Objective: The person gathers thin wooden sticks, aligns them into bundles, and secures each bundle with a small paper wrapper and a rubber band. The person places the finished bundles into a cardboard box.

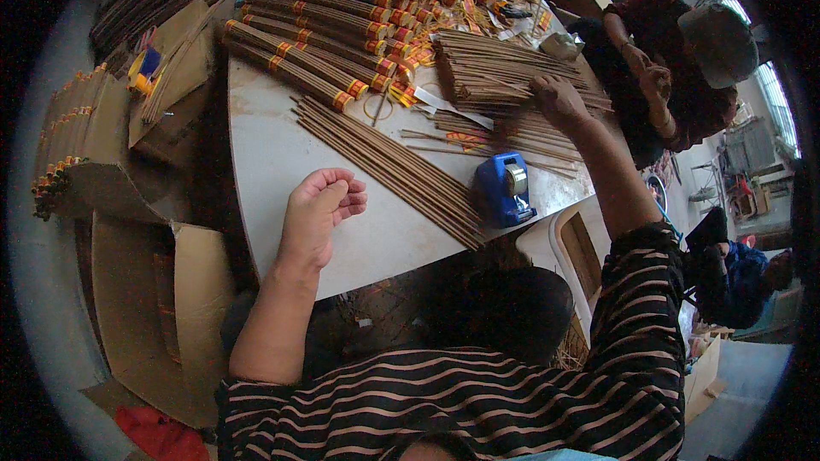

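My left hand (326,209) hovers over the near part of the white table, fingers curled in and thumb against them, with nothing visible inside. Just beyond it, a loose row of brown incense sticks (389,171) lies slantwise on the tabletop. My right hand (559,101) reaches to the right side, its bent fingers closed on incense sticks (487,68) at the big loose pile. Below that hand the sticks look smeared by motion. Between my hands, near the table edge, stands a blue tape dispenser (504,189) with a roll of clear tape.
Finished bundles (320,21) with red and yellow bands are stacked at the table's far side. Cardboard boxes (196,290) stand at the left, one near upright bundles (68,132). A white chair (568,248) is by the near right edge. Another person (675,77) sits at the right.
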A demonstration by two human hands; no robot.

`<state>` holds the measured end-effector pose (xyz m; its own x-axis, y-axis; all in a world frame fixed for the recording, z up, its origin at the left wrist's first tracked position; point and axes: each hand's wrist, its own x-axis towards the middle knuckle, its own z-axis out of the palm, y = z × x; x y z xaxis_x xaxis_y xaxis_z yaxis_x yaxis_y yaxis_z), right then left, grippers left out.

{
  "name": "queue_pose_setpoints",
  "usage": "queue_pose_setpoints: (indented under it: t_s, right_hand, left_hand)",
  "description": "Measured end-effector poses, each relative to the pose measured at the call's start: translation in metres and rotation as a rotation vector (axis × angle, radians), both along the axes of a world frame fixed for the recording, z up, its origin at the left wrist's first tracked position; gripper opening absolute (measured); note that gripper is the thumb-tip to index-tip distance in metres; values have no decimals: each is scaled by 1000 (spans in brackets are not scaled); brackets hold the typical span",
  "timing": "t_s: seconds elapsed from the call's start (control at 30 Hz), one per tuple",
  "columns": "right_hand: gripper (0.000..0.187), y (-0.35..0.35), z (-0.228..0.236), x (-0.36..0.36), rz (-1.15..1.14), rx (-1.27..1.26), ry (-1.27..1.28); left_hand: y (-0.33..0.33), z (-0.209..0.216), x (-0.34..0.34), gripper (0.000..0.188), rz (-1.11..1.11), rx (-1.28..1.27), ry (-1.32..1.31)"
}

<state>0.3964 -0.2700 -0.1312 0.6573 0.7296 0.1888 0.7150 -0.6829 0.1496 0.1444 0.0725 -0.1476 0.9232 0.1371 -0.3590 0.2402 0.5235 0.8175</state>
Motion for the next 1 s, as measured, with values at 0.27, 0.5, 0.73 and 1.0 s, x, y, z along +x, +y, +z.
queue_pose_setpoints:
  t_s: [0.27,0.5,0.73,1.0]
  right_hand:
    - [12,5,34,-1,-49,-27,-97]
    - [16,66,122,-60,-25,183,271]
    - [15,168,137,-202,-227,289,1410]
    - [14,202,79,-260,-269,643,2316]
  left_hand:
    - [1,-2,-2,13,-30,-8,-30]
    - [-10,11,-14,26,-195,88,-163]
    - [-17,49,-35,68,-288,-72,-669]
    - [4,53,-44,35,-138,-695,-540]
